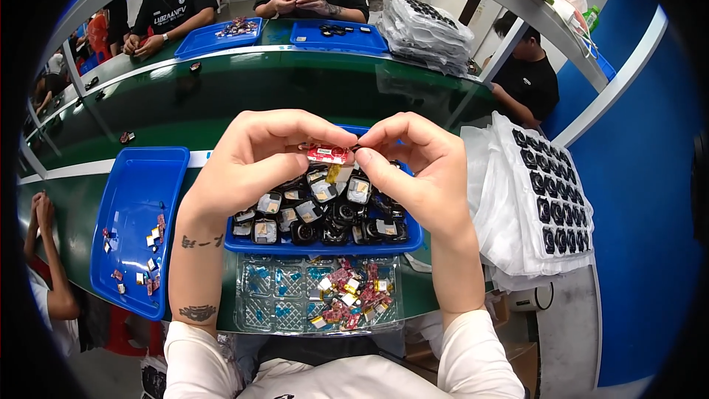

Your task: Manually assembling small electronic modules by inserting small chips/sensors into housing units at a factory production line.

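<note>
Left hand (pixel 255 159) and right hand (pixel 417 166) pinch, apparently tightly, small red board (pixel 328 154).

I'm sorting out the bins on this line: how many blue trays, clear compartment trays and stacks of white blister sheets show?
Blue trays: 4
Clear compartment tray: 1
Stacks of white blister sheets: 2
Total: 7

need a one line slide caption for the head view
Left hand and right hand pinch a small red circuit board above a blue plastic tray of black round parts.
</note>
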The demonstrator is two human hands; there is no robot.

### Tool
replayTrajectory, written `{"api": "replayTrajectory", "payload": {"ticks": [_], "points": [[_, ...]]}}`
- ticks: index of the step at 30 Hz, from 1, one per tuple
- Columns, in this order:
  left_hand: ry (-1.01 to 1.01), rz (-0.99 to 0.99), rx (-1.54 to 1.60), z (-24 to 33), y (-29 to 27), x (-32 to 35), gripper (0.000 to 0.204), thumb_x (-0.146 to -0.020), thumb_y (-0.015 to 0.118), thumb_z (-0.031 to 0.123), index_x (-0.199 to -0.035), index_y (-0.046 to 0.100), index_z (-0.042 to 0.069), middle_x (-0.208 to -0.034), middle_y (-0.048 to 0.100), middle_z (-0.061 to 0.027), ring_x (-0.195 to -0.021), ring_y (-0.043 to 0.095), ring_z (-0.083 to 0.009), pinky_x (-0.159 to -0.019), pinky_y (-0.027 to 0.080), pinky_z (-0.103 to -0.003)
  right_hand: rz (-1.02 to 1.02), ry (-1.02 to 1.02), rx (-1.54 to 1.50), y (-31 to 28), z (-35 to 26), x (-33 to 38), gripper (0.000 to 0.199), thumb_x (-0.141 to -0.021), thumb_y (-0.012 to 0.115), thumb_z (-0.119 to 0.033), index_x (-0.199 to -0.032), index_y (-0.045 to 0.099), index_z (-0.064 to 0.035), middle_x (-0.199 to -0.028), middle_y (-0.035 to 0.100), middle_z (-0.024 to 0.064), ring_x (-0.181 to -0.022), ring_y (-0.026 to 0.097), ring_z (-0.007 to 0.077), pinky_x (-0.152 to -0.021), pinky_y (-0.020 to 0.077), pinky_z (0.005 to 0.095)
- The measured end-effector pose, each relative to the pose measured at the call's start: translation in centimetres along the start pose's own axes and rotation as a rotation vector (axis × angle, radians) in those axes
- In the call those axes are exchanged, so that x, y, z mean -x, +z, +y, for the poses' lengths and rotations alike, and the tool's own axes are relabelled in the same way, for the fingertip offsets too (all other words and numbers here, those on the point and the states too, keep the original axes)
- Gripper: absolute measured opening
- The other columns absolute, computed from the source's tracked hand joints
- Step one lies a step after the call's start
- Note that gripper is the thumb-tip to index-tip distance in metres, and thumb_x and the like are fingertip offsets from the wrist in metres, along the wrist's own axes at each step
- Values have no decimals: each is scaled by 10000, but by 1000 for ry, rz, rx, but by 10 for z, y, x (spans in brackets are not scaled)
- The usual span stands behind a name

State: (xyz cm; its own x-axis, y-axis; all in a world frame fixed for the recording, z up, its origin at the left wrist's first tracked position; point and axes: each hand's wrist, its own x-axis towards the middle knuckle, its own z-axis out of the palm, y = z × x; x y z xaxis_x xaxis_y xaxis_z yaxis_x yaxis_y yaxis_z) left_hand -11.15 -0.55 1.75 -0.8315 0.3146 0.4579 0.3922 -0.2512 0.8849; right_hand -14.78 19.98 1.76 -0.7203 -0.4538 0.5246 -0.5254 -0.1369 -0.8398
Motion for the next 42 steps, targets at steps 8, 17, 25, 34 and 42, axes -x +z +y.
{"api": "replayTrajectory", "payload": {"ticks": [8,17,25,34,42], "points": [[221,160,-793,-9,19,-3,311,-700,775,14,-974,629,10,-900,637,-69,-867,602,-148,-922,457,-324,46,-61,24,2,3,-2,142,-825,669,6,-966,671,29,-903,647,64,-797,644,107,-708,529,221],[316,230,-724,-9,13,-4,75,-750,727,11,-807,681,-8,-802,661,-88,-764,612,-146,-719,474,-270,54,-189,96,-3,2,-3,174,-791,687,64,-961,677,30,-919,648,75,-827,658,131,-736,543,229],[216,133,-537,-10,11,-1,73,-791,700,-13,-857,689,-41,-813,661,-92,-766,606,-134,-695,467,-241,-15,-71,-271,-12,6,-3,193,-772,750,21,-884,595,-7,-836,669,74,-797,664,124,-735,547,247],[-57,46,-50,-16,6,-3,83,-821,694,32,-860,691,-41,-784,626,-56,-688,555,-82,-601,432,-206,-58,-36,-376,-10,20,-7,191,-781,748,9,-882,588,-13,-849,660,67,-807,652,117,-729,533,234],[25,202,-152,0,-16,2,144,-836,682,135,-826,645,-4,-771,606,-66,-690,540,-98,-639,435,-225,-541,50,276,-1,16,-11,141,-758,761,-68,-714,640,-11,-743,631,50,-681,603,140,-611,475,269]]}}
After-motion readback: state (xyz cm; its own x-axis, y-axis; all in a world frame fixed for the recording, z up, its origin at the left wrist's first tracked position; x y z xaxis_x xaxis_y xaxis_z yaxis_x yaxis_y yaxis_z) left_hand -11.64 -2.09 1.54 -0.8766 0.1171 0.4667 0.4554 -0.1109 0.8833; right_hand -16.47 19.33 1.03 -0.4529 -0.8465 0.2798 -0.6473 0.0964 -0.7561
